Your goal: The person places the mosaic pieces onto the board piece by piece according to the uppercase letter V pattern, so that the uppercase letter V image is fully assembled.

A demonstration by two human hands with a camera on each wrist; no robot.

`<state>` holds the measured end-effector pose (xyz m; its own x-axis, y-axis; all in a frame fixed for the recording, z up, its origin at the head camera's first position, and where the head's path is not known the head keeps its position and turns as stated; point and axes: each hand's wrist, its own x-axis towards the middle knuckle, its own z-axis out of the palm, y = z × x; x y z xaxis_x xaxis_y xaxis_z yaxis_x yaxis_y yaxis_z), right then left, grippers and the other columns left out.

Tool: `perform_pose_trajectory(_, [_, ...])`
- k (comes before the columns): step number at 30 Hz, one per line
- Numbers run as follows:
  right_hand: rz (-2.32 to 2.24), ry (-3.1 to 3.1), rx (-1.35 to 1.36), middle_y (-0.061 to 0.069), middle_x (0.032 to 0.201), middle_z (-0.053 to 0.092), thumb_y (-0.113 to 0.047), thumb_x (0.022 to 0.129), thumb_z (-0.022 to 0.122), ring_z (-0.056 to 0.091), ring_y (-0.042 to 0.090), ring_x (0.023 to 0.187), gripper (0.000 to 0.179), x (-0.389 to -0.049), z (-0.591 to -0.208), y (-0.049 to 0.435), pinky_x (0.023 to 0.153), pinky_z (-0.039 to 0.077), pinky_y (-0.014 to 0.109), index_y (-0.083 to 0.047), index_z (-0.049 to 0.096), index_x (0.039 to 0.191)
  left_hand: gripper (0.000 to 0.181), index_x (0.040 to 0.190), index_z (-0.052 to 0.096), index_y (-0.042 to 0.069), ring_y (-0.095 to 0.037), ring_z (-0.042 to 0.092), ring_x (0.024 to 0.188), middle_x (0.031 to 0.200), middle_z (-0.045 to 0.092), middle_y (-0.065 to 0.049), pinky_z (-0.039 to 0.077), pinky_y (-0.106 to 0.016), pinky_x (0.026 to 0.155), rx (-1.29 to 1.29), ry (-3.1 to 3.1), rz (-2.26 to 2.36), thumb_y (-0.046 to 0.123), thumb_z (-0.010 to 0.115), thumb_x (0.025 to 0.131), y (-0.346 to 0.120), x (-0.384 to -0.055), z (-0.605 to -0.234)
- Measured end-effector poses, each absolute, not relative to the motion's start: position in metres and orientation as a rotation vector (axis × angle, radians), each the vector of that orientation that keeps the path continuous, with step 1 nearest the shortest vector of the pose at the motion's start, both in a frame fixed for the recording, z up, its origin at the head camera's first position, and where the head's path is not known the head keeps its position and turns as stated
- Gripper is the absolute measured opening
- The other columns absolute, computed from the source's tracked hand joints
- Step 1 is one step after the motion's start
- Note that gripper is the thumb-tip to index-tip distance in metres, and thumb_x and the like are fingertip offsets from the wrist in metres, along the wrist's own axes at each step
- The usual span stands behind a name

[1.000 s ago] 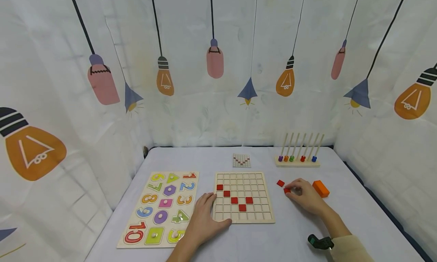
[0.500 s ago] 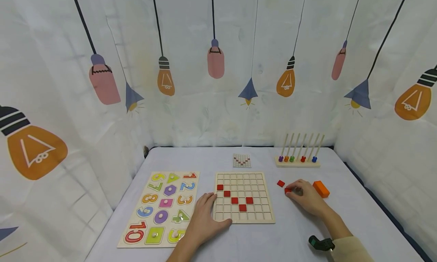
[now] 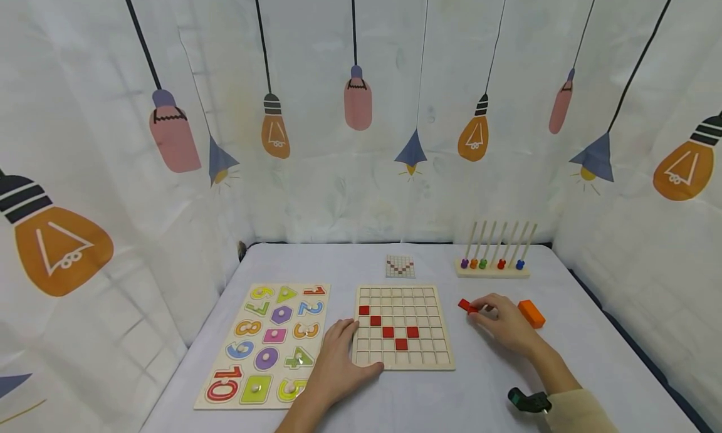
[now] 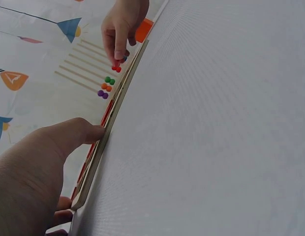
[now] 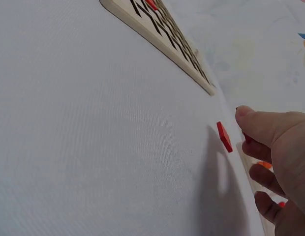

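A pale wooden grid board (image 3: 403,364) lies at the table's middle, with several red square tiles (image 3: 401,344) set in its cells. My left hand (image 3: 340,364) rests at the board's near left corner, fingers along the left edge and thumb on the near edge. To the right of the board, my right hand (image 3: 507,325) pinches a small red tile (image 3: 472,309) between thumb and fingertips. Another loose red tile (image 5: 224,137) lies just beside those fingertips. Most of the pinched tile is hidden behind the thumb in the right wrist view.
A number and shape puzzle board (image 3: 225,348) lies left. Behind the grid board is a small pattern card (image 3: 400,266). A peg stand (image 3: 492,272) with coloured beads stands at the back right. An orange block (image 3: 531,314) sits beyond the right hand.
My right hand has shifted slightly away from me with its red tile, bringing it up against the other loose tile. The left hand and the board stay put.
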<state>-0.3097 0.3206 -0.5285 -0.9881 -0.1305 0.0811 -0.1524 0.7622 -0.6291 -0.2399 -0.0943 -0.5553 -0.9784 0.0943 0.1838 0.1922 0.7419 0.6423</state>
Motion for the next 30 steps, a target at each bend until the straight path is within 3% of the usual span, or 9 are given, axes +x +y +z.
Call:
perform_pose_trajectory(10, [1.026,-2.903,0.257,-0.001,0.129,0.074,-0.033,0.104,0.081,0.060,0.029,0.128,0.023,-0.312,-0.525,0.306,0.112,0.057,0.060,-0.025,0.079,0.125,0.111,0.158,0.059,0.007,-0.036,0.045,0.157,0.162,0.056,-0.010,0.045,-0.061,0.128,-0.233,-2.802,-1.052,0.069,0.093,0.072,-0.094,-0.240,-0.555])
perform_pose_trajectory(18, [1.002,-2.866,0.351,-0.005,0.122,0.075,-0.027,0.102,0.083,0.060,0.024,0.119,0.018,-0.313,-0.530,0.295,0.104,0.056,0.048,-0.027,0.081,0.121,0.111,0.158,0.059,0.007,-0.036,0.046,0.156,0.161,0.056,-0.010,0.045,-0.060,0.129,-0.232,-2.796,-1.055,0.068,0.093,0.072,-0.094,-0.240,-0.555])
perform_pose_trajectory(30, [1.022,-2.861,0.409,-0.010,0.118,0.073,-0.031,0.101,0.085,0.059,0.020,0.118,0.018,-0.312,-0.538,0.272,0.104,0.056,0.043,-0.030,0.081,0.118,0.111,0.158,0.059,0.006,-0.036,0.047,0.155,0.160,0.056,-0.010,0.046,-0.060,0.128,-0.235,-2.799,-1.046,0.068,0.093,0.072,-0.094,-0.240,-0.555])
